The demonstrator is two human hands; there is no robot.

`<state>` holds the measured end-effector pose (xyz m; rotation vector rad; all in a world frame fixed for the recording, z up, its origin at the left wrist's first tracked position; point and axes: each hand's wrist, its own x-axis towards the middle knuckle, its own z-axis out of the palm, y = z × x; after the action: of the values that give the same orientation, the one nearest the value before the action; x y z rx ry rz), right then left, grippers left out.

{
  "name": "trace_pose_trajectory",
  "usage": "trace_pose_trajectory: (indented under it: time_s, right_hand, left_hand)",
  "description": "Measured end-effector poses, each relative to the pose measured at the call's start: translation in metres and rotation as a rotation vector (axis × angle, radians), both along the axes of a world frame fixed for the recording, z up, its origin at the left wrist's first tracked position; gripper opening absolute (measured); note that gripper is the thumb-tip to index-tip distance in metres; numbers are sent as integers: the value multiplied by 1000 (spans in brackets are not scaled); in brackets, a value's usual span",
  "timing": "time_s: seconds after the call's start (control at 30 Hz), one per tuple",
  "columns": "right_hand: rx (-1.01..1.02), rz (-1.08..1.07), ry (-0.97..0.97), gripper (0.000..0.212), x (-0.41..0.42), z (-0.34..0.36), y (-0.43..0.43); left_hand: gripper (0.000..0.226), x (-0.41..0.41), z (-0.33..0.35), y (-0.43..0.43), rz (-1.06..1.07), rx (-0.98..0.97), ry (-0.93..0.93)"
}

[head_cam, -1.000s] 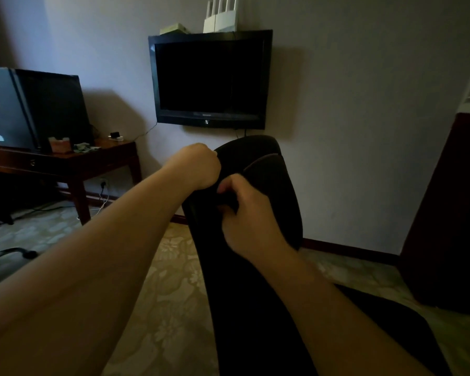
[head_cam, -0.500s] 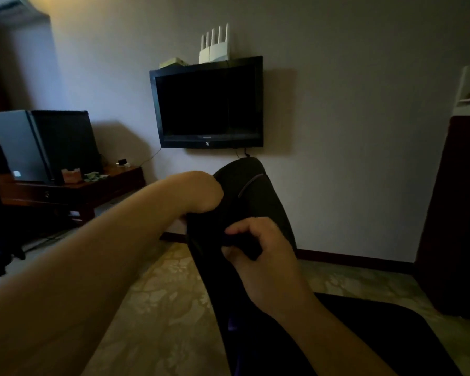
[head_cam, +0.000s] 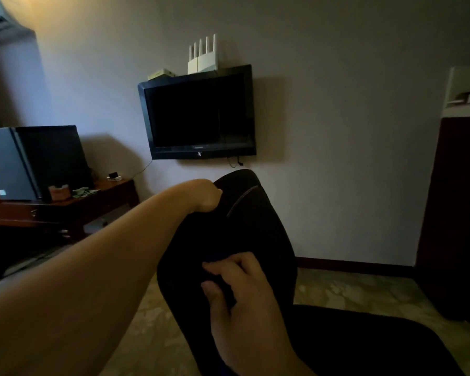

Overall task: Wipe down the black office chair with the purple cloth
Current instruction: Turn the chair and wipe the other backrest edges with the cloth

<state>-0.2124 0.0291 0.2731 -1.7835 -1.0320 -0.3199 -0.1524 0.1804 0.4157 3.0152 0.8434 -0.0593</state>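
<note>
The black office chair stands in front of me, its backrest upright in the middle of the view and its seat at the lower right. My left hand is closed over the backrest's upper left edge. My right hand lies against the front of the backrest about halfway down. Its fingers and thumb curl around the purple cloth, which shows only as a dark bluish fold in the dim light. Most of the cloth is hidden under the hand.
A wall-mounted TV with a white router on top hangs behind the chair. A wooden desk with a dark box stands at the left, a tall dark cabinet at the right. The floor is patterned.
My right hand has slid down the front of the backrest with the cloth. My left hand has stayed at the top edge.
</note>
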Motion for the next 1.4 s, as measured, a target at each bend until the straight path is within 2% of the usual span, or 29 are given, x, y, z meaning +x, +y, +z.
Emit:
trace_pose_trajectory:
  time_s: [0.13, 0.27, 0.4, 0.5, 0.63, 0.73, 0.83, 0.93, 1.07, 1.17, 1.27, 1.33, 1.4]
  right_hand:
    - [-11, -9, 66, 12, 11, 9, 7]
    - [-123, -16, 123, 9, 60, 31, 21]
    - [-254, -45, 218, 19, 111, 51, 48]
    - [-336, -153, 208, 22, 132, 66, 66]
    - [-439, -133, 224, 33, 135, 72, 70]
    - [-401, -52, 251, 29, 119, 65, 46]
    - [-433, 9, 255, 27, 91, 60, 10]
    - [-465, 30, 209, 26, 57, 47, -29]
    - [-330, 80, 172, 22, 25, 32, -63]
    - [-210, 118, 199, 19, 26, 34, -56]
    - [-175, 160, 154, 15, 34, 44, -28]
    - [-170, 186, 183, 12, 45, 54, -10]
    - [-152, 226, 300, 19, 62, 63, 6]
  left_hand:
    - [42, -4, -8, 2, -14, 60, 70]
    - [34, -7, -11, -1, -50, 155, 143]
    - [40, -14, -8, -12, -49, 170, 201]
    - [46, -17, -6, -21, -43, 202, 297]
    - [33, -23, -1, -32, -49, 161, 328]
    - [21, -19, 2, -30, -47, 96, 240]
    - [25, -7, 2, -24, -20, 67, 158]
    - [38, 10, 4, -19, 32, 88, 81]
    - [42, 28, 1, -9, 53, 142, 106]
    - [47, 31, -2, -4, 54, 143, 112]
    - [48, 29, -4, 1, 53, 152, 106]
    - [41, 28, -3, 2, 29, 170, 113]
    - [27, 28, 0, -1, -1, 166, 147]
